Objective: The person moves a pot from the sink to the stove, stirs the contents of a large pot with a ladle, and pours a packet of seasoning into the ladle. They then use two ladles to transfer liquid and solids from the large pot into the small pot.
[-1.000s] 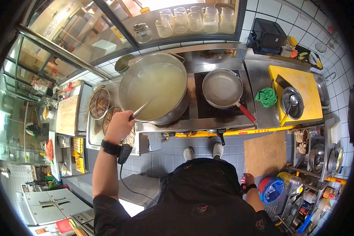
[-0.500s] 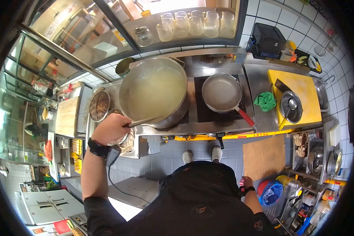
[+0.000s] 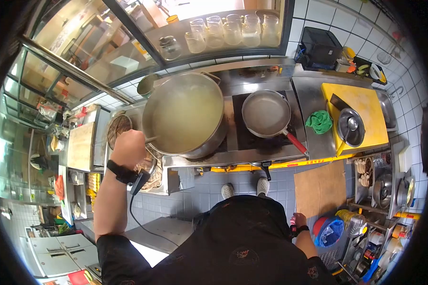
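Note:
A large metal pot of cloudy, pale yellow-green liquid stands on the stove. My left hand is closed around a metal handle at the pot's left rim; the handle's far end is hidden in the liquid. On the burner to the right sits a grey frying pan with a red handle, and nothing shows in it. My right hand hangs low at my side, away from the stove, with its fingers partly visible and too small to read.
A green cloth lies right of the pan, beside a yellow cutting board bearing a metal bowl with a ladle. Glass jugs line the window ledge. A blue-lined bucket stands on the floor at right.
My left hand has shifted slightly left and turned, and less of the metal handle shows. The camera view has moved a little. My right hand stays low.

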`<action>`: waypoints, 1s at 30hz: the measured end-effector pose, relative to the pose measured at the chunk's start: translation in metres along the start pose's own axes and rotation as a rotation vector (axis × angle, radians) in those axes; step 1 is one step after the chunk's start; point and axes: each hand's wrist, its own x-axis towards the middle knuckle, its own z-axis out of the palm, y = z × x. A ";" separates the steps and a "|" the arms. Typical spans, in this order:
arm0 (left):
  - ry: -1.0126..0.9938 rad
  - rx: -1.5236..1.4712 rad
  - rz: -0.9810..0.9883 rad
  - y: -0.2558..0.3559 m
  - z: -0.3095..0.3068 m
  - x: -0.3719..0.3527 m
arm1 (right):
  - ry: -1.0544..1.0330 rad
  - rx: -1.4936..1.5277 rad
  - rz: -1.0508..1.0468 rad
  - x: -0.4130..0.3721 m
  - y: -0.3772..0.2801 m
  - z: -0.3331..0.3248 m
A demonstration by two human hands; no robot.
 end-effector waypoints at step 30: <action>0.054 -0.413 0.168 0.040 0.030 0.035 | 0.393 0.136 0.118 -0.031 -0.042 0.058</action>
